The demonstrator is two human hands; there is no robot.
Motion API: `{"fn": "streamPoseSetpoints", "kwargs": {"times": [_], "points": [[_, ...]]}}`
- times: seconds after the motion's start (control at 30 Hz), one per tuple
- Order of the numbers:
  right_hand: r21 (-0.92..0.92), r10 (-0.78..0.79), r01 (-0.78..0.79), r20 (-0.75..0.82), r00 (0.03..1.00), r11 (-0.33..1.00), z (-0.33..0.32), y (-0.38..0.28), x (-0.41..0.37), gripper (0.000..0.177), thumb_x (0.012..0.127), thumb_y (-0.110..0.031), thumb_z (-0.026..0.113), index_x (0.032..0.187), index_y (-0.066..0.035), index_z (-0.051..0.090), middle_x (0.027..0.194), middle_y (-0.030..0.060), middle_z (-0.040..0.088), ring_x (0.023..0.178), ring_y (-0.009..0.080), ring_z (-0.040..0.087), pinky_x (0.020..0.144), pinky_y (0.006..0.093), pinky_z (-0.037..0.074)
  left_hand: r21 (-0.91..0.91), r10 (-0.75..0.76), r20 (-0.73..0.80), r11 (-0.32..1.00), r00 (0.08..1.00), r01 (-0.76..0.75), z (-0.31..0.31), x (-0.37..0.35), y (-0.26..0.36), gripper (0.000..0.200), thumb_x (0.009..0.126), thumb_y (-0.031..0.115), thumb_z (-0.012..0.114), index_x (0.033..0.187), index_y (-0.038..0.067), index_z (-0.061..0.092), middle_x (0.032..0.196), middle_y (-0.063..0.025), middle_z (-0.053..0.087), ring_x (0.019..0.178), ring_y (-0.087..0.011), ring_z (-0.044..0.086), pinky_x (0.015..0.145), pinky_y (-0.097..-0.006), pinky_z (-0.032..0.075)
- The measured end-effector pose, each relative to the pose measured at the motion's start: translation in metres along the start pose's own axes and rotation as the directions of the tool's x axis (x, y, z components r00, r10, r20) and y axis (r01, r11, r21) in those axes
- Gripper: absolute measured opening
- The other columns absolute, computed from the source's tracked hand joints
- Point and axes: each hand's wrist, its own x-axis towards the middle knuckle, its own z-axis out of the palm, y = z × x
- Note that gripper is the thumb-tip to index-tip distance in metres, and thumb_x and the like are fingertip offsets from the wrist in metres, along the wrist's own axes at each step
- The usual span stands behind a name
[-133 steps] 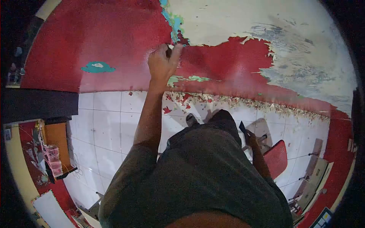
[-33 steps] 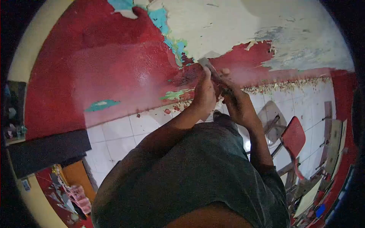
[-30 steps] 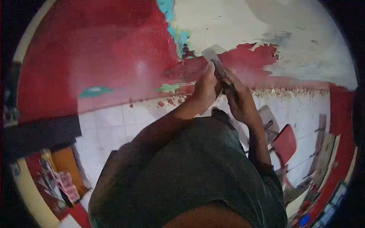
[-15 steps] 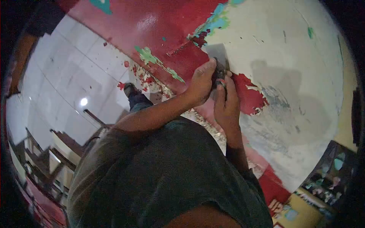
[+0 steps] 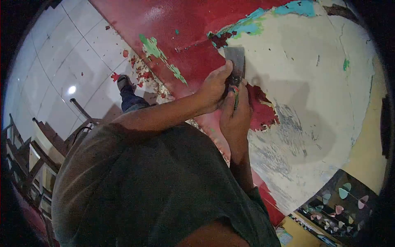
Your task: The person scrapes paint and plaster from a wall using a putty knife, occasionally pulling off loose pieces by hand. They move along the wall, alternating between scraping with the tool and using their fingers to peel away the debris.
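Note:
A paint scraper [image 5: 235, 59] with a wide grey metal blade is pressed flat against a wall, at the border between red paint [image 5: 197, 57] and a bare whitish patch [image 5: 279, 66]. My left hand [image 5: 214, 86] is closed on the scraper near the base of its blade, thumb along the side. Around the handle, just below, my right hand [image 5: 238, 113] is wrapped. Most of the handle is hidden by my fingers. Right of my hands a ragged red remnant [image 5: 262, 109] still sticks to the wall.
Paint flakes [image 5: 142, 74] litter the white tiled floor [image 5: 61, 53] along the wall's foot, near my shoe [image 5: 122, 82]. Wooden chairs [image 5: 41, 160] stand at the lower left. A dark board with pastel paper shapes [image 5: 339, 206] hangs at the lower right. Turquoise and green paint layers [image 5: 247, 24] show above.
The view has shifted, so the wall, floor and hands appear displaced. Both hands keep their grip on the scraper, and its blade stays near the same paint edge.

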Motion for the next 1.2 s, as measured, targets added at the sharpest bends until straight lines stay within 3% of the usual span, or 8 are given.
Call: {"fn": "streamPoseSetpoints", "kwargs": {"times": [0.17,0.33,0.53,0.73,0.87,0.97,1.07,1.2], "points": [[0.084,0.067,-0.066,-0.007,0.998,0.994,0.009,-0.008,-0.003,0.041,0.093,-0.017,0.040,0.124,0.011,0.038,0.107,0.0304,0.055,0.099,0.0415,0.057,0.082,0.0420,0.045,0.183,-0.002,-0.017,0.983,1.000,0.005,-0.014,0.006,0.008,0.044,0.094,0.046,0.040,0.095,0.004,0.054,0.081,-0.0037,0.058,0.070,-0.0122,0.055,0.067,-0.0277,0.047],[0.009,-0.045,0.046,-0.066,0.997,0.999,0.009,-0.008,-0.004,0.040,0.093,-0.017,0.040,0.123,0.010,0.039,0.103,0.0293,0.056,0.092,0.0417,0.058,0.078,0.0420,0.046,0.073,-0.012,-0.003,0.997,1.000,0.012,0.005,-0.010,0.016,0.043,0.095,0.045,0.039,0.096,0.005,0.055,0.080,-0.0037,0.057,0.069,-0.0129,0.054,0.064,-0.0285,0.046],[0.138,0.142,-0.153,0.081,0.986,0.979,0.001,-0.018,0.004,0.036,0.094,-0.016,0.039,0.122,0.006,0.043,0.111,0.0277,0.054,0.100,0.0400,0.056,0.084,0.0394,0.044,0.120,0.024,-0.023,0.992,0.999,-0.021,0.004,-0.009,0.007,0.041,0.096,0.042,0.038,0.095,0.005,0.056,0.079,-0.0037,0.058,0.068,-0.0143,0.054,0.064,-0.0294,0.047],[0.000,0.021,-0.021,0.002,1.000,1.000,0.014,0.009,0.006,0.038,0.092,-0.015,0.041,0.121,0.011,0.042,0.112,0.0291,0.053,0.109,0.0415,0.051,0.090,0.0430,0.041,0.050,0.031,-0.052,0.998,0.998,-0.029,-0.010,0.008,0.007,0.041,0.097,0.041,0.036,0.096,0.006,0.057,0.079,-0.0046,0.059,0.068,-0.0149,0.055,0.067,-0.0307,0.047],[0.148,0.072,-0.086,0.093,0.993,0.985,0.005,-0.006,0.013,0.039,0.092,-0.014,0.042,0.122,0.011,0.042,0.116,0.0300,0.051,0.113,0.0417,0.049,0.094,0.0421,0.039,0.087,-0.009,-0.042,0.996,0.999,0.013,-0.012,0.004,0.001,0.040,0.098,0.040,0.034,0.097,0.006,0.056,0.079,-0.0050,0.059,0.071,-0.0152,0.055,0.069,-0.0311,0.047],[0.020,-0.003,0.002,0.044,0.999,1.000,0.014,0.007,0.013,0.040,0.092,-0.015,0.041,0.122,0.011,0.042,0.118,0.0304,0.050,0.112,0.0416,0.050,0.094,0.0419,0.040,0.416,0.279,-0.125,0.886,0.952,-0.205,-0.004,0.009,0.021,0.041,0.098,0.040,0.034,0.097,0.005,0.056,0.078,-0.0049,0.058,0.072,-0.0148,0.055,0.069,-0.0310,0.047],[-0.028,-0.036,0.036,0.023,0.999,0.999,0.016,-0.008,0.019,0.040,0.092,-0.016,0.041,0.122,0.011,0.041,0.115,0.0299,0.052,0.108,0.0419,0.052,0.091,0.0421,0.042,-0.003,0.096,-0.088,0.995,0.992,-0.096,0.003,-0.002,0.024,0.041,0.097,0.041,0.037,0.091,0.005,0.056,0.078,-0.0022,0.055,0.069,-0.0122,0.051,0.064,-0.0312,0.044],[0.008,-0.038,0.038,0.068,0.997,0.999,0.016,-0.010,0.020,0.043,0.092,-0.015,0.044,0.125,0.012,0.039,0.113,0.0304,0.053,0.104,0.0406,0.056,0.088,0.0411,0.044,0.307,0.089,-0.086,0.950,0.992,-0.059,-0.014,0.002,0.013,0.046,0.097,0.043,0.033,0.106,0.003,0.055,0.095,-0.0087,0.059,0.084,-0.0150,0.055,0.079,-0.0329,0.046]]}}
